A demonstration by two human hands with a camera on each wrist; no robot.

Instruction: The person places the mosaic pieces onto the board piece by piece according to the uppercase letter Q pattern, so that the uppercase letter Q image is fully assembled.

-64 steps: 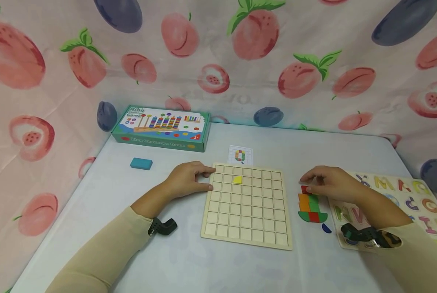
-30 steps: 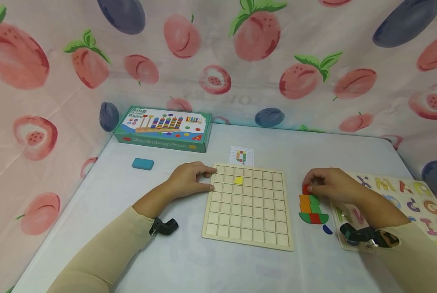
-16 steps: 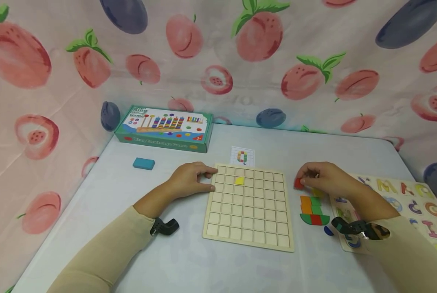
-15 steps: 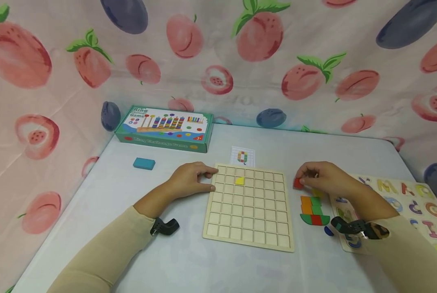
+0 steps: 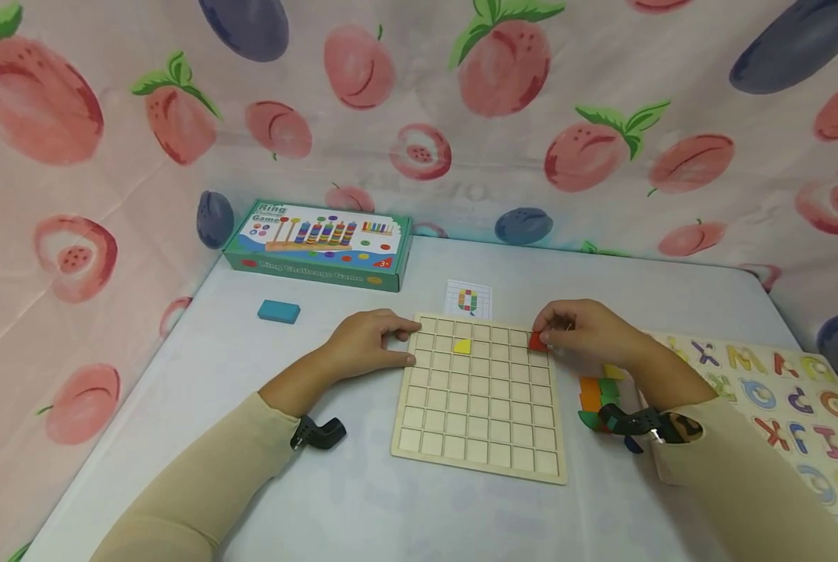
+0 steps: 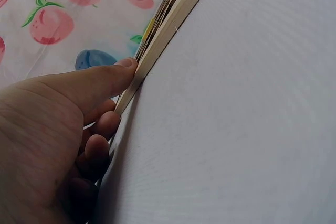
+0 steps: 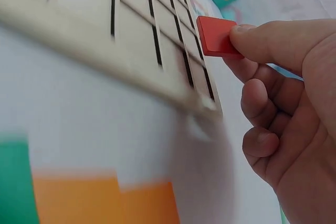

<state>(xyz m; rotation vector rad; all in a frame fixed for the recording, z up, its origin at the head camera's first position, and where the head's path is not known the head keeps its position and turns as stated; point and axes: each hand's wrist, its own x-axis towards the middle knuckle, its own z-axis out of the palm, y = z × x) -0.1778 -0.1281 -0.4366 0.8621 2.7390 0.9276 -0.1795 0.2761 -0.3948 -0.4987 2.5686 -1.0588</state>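
A square wooden grid board (image 5: pixel 479 398) lies on the table, with a yellow piece (image 5: pixel 463 346) with one rounded corner in its upper part. The left hand (image 5: pixel 365 341) rests on the board's left edge, thumb and index finger touching it near the upper corner; in the left wrist view the thumb (image 6: pixel 113 77) lies straight against the rim. The right hand (image 5: pixel 587 332) pinches a red square tile (image 7: pixel 218 36) between thumb and fingers, above the board's upper right edge. A pattern card (image 5: pixel 468 299) showing a coloured Q stands behind the board.
Right of the board lie orange tiles (image 5: pixel 590 394), green tiles (image 5: pixel 609 389) and a yellow piece (image 5: pixel 613 372), partly hidden by the right wrist. A letter puzzle board (image 5: pixel 763 390) is at the right. A blue block (image 5: pixel 279 311) and a game box (image 5: pixel 318 243) sit at the left.
The right hand has picked up the red tile from the loose pieces and carried it left to the board's edge, uncovering a yellow piece. The left hand has stayed in place.
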